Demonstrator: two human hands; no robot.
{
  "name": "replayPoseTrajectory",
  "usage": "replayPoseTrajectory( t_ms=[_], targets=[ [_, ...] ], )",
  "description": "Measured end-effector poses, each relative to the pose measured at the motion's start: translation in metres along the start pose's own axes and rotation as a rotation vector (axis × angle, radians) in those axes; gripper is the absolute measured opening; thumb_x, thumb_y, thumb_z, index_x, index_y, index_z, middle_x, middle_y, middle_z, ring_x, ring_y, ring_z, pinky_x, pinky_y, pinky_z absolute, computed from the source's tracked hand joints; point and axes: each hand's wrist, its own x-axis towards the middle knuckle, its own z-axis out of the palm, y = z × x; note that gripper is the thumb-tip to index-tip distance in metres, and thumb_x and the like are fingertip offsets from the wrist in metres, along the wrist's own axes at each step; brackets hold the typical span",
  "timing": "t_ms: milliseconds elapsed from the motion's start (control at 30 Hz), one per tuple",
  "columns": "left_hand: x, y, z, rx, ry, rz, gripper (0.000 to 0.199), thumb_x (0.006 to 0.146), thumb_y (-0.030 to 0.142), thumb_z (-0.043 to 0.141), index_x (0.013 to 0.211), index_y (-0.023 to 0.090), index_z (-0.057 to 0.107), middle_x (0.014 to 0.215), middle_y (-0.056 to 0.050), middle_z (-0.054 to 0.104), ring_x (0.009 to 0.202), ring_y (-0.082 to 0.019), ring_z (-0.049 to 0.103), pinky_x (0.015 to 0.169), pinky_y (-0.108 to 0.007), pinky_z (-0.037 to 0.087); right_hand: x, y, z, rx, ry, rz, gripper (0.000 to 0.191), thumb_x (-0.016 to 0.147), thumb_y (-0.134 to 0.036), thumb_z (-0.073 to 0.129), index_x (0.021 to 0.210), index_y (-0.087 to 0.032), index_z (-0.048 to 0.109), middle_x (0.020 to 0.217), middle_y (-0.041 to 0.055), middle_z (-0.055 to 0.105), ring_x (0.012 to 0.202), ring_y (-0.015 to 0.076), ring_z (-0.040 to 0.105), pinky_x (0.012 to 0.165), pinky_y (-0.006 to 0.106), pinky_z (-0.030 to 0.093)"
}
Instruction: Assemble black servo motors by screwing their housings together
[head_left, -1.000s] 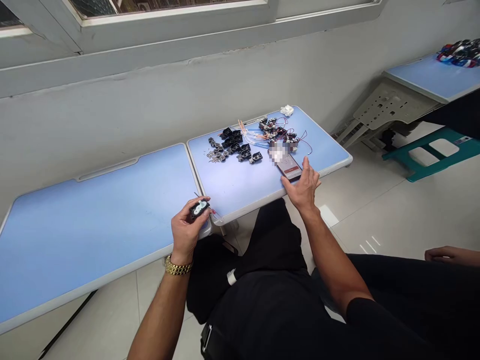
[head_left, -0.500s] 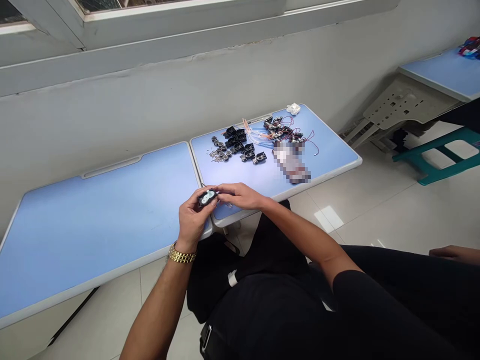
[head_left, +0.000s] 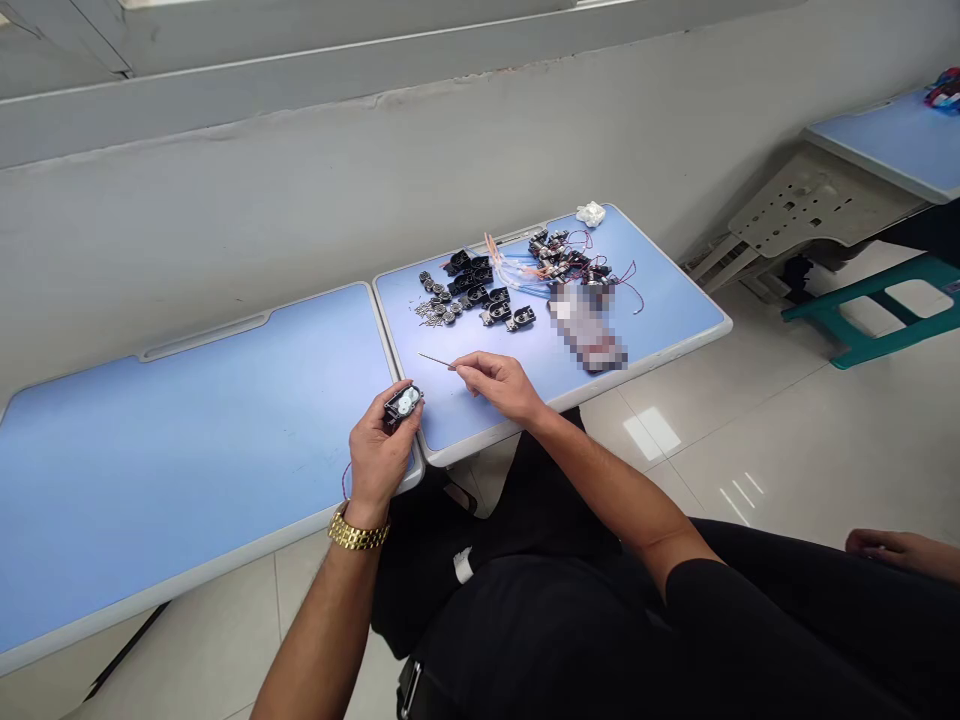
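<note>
My left hand (head_left: pixel 377 452) is closed around a small black gear housing (head_left: pixel 406 402) with white gears showing in its open top. A thin red wire (head_left: pixel 345 480) hangs down beside that wrist. To the right, over the desk, my right hand (head_left: pixel 501 386) pinches a thin dark stick (head_left: pixel 435 359) with a pale tip, pointing left. The stick and the housing are apart. Beyond the hands lie several black housings (head_left: pixel 495 310), small round parts (head_left: pixel 436 286) and a heap of tiny metal pieces (head_left: pixel 431 314).
Small motors with wires (head_left: pixel 566 262), a bundle of pale blue and orange strips (head_left: pixel 510 272), crumpled white tissue (head_left: pixel 591 214) and a blurred-out item (head_left: pixel 589 335) lie on the right desk (head_left: pixel 660 300). The left desk (head_left: pixel 210 450) adjoins it. Another person's hand (head_left: pixel 900 550) shows at right.
My right hand has drawn away from the housing to the right, and the stick now shows in it. My left hand has shifted slightly left and down with the housing.
</note>
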Motion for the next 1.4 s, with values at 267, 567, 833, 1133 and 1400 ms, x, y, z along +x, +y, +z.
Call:
replayPoseTrajectory(
  t_ms=[267,567,833,1133,1400],
  targets=[
    [-0.002,0.003,-0.001,0.101,-0.026,-0.012,0.050,0.097,0.049,0.087,0.143,0.028,0.080,0.125,-0.008,0.082,0.104,-0.023,0.076,0.098,-0.037,0.060,-0.007,-0.002,0.000,-0.004,0.064,0.020,0.047,0.096,-0.066,0.074,0.113,-0.022,0.081,0.064,-0.0076,0.043,0.061,0.0139,0.035,0.061,0.033,0.030],
    [0.009,0.021,-0.009,0.116,-0.161,-0.020,0.047,0.095,0.055,0.088,0.132,0.025,0.084,0.116,-0.007,0.085,0.095,-0.022,0.076,0.086,-0.033,0.062,-0.010,-0.005,0.001,-0.035,0.054,0.035,0.036,0.094,-0.058,0.078,0.103,-0.023,0.079,0.066,-0.0069,0.053,0.063,0.0137,0.043,0.064,0.033,0.035],
    [0.033,0.043,-0.016,-0.075,-0.361,-0.129,0.053,0.091,0.054,0.093,0.132,0.023,0.084,0.140,-0.012,0.081,0.107,-0.026,0.081,0.093,-0.035,0.066,-0.008,-0.002,0.004,-0.079,0.093,0.040,0.034,0.095,-0.057,0.076,0.097,-0.023,0.077,0.066,-0.0061,0.055,0.065,0.0139,0.046,0.065,0.032,0.036],
    [0.046,0.026,-0.011,-0.257,-0.459,-0.149,0.056,0.087,0.053,0.096,0.133,0.023,0.084,0.160,-0.015,0.071,0.118,-0.032,0.083,0.087,-0.035,0.072,-0.010,-0.007,0.008,-0.170,0.104,0.020,0.029,0.094,-0.053,0.076,0.095,-0.025,0.079,0.070,-0.0044,0.064,0.069,0.0152,0.055,0.069,0.032,0.042],
    [0.043,0.020,-0.012,-0.256,-0.458,-0.124,0.055,0.087,0.052,0.096,0.135,0.026,0.085,0.157,-0.013,0.072,0.114,-0.029,0.083,0.086,-0.033,0.071,-0.012,-0.006,0.010,-0.207,0.079,-0.016,0.027,0.094,-0.051,0.076,0.097,-0.025,0.081,0.072,-0.0042,0.066,0.069,0.0145,0.055,0.070,0.031,0.043]
  ],
)
